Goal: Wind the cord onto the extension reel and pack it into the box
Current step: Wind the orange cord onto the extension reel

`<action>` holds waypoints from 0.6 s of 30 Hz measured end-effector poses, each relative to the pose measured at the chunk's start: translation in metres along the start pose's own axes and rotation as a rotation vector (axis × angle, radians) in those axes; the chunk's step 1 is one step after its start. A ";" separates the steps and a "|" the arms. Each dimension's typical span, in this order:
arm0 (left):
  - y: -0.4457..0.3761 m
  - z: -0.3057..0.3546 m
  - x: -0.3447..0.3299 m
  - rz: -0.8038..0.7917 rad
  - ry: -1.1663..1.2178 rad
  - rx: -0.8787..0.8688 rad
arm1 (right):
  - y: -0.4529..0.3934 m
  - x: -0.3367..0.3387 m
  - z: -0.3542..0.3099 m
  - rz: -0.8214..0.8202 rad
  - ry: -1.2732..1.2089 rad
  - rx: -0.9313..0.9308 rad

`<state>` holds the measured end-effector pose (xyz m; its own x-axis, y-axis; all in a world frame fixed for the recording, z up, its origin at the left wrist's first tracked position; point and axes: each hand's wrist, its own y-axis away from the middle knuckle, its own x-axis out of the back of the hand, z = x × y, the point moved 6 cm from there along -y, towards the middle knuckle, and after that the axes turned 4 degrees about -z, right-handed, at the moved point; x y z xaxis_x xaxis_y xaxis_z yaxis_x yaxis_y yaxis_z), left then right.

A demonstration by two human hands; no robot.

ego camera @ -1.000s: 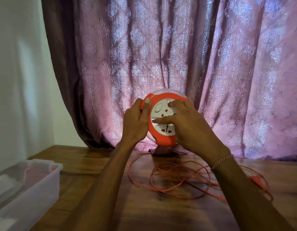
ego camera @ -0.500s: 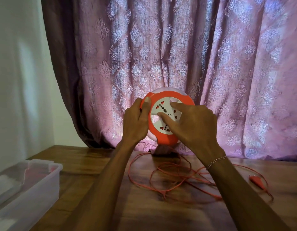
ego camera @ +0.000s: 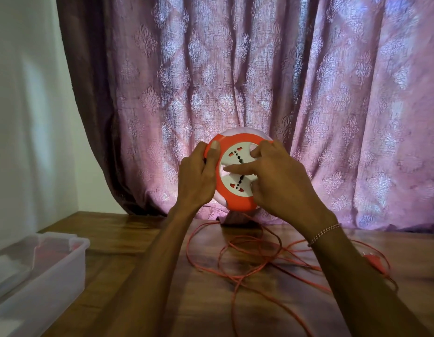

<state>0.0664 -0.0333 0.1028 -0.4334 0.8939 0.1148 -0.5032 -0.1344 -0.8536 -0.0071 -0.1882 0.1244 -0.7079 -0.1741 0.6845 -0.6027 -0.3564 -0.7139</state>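
Note:
I hold a round orange and white extension reel (ego camera: 237,200) upright above the wooden table (ego camera: 143,288), its socket face toward me. My left hand (ego camera: 198,176) grips the reel's left rim, thumb on the orange ring. My right hand (ego camera: 276,181) lies over the white socket disc, with fingers curled onto its face and right side. The thin orange cord (ego camera: 235,263) hangs from the reel's underside and lies in loose tangled loops on the table. Its orange plug (ego camera: 376,262) rests at the right. A clear plastic box (ego camera: 52,276) stands at the lower left.
A pink patterned curtain (ego camera: 259,81) hangs just behind the reel and reaches the tabletop. A white wall (ego camera: 21,117) is on the left. The clear box sits at the table's left edge and holds something pale and reddish, blurred.
The white socket disc has turned under my right hand, so its sockets point differently. My right hand shifted across the face. The cord loops on the table have shifted; the left hand stayed put.

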 end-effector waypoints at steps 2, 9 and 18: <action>0.000 0.000 0.000 0.022 -0.022 -0.001 | 0.002 0.000 0.005 0.052 -0.020 -0.081; -0.002 -0.003 0.002 0.014 -0.004 0.012 | 0.002 0.007 0.017 0.260 -0.199 -0.246; -0.003 -0.006 0.003 0.021 0.038 0.026 | -0.004 0.006 0.008 0.006 -0.234 0.014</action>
<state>0.0709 -0.0272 0.1023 -0.4154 0.9063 0.0775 -0.5137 -0.1634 -0.8423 -0.0066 -0.1950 0.1324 -0.6061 -0.3835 0.6969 -0.5923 -0.3673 -0.7172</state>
